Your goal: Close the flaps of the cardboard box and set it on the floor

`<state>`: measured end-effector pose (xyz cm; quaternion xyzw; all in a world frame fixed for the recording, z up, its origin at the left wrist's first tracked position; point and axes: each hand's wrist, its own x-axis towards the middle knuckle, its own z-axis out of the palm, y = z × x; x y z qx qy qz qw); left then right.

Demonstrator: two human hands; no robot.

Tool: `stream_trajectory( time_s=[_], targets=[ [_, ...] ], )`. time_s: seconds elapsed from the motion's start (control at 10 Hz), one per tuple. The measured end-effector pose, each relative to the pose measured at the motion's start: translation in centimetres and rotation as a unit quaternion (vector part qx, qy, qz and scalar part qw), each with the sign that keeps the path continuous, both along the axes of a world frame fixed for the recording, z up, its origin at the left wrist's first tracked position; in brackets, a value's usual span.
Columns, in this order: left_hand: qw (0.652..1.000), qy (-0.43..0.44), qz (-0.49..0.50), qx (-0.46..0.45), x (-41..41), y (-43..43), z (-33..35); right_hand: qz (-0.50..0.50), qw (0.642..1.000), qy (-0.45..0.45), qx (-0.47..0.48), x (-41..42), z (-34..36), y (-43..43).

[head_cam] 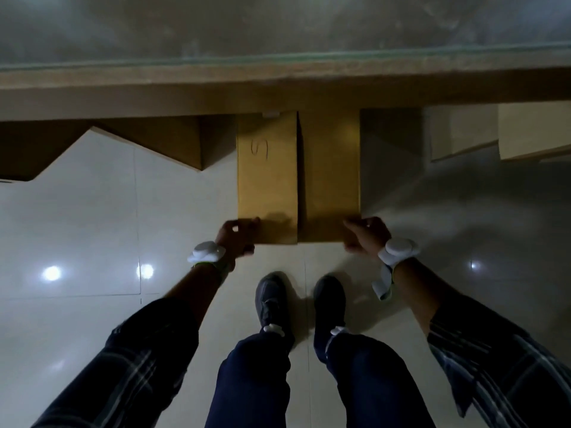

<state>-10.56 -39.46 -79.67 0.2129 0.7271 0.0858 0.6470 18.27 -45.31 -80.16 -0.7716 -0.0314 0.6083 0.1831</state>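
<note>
Head view | cardboard box point(298, 177) flaps shut, long axis running away from me | left hand point(236, 237), right hand point(366, 234) each clamped on near corners | floor point(92, 217) below

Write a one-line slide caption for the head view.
Both hands, left hand and right hand, grip the near corners of the closed cardboard box above the tiled floor.

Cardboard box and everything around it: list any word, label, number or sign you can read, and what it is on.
Cardboard box, left flap: a faint hand-drawn oval-like mark, too faint to read as a letter or number.
Small pale tag at the flap's far edge: blurred, unreadable.
No other text is visible.
</note>
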Motion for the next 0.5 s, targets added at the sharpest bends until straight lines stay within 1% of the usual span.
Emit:
stream_trajectory(
  time_s=[0.1, 0.2, 0.3, 0.4, 0.5],
  targets=[
    [0.997, 0.007, 0.031, 0.073, 0.7, 3.3, -0.5, -0.026, 0.998, -0.018, 0.055, 0.6, 0.0, 3.5],
    [0.986, 0.013, 0.024, 0.165, 1.7, 8.4, -1.6, -0.030, 0.988, -0.048, 0.141, 1.0, 0.1, 9.1],
    [0.975, 0.000, 0.020, 0.221, 2.5, 10.9, -2.5, -0.041, 0.980, -0.014, 0.193, 1.3, 0.0, 12.1],
    [0.963, -0.038, 0.079, 0.253, 3.7, 12.7, -2.1, -0.031, 0.980, -0.015, 0.197, 1.6, 0.0, 13.8],
    [0.970, -0.029, 0.091, 0.223, 3.8, 12.7, -1.5, 0.004, 0.978, -0.058, 0.200, 1.8, -0.2, 13.6]
  ],
)
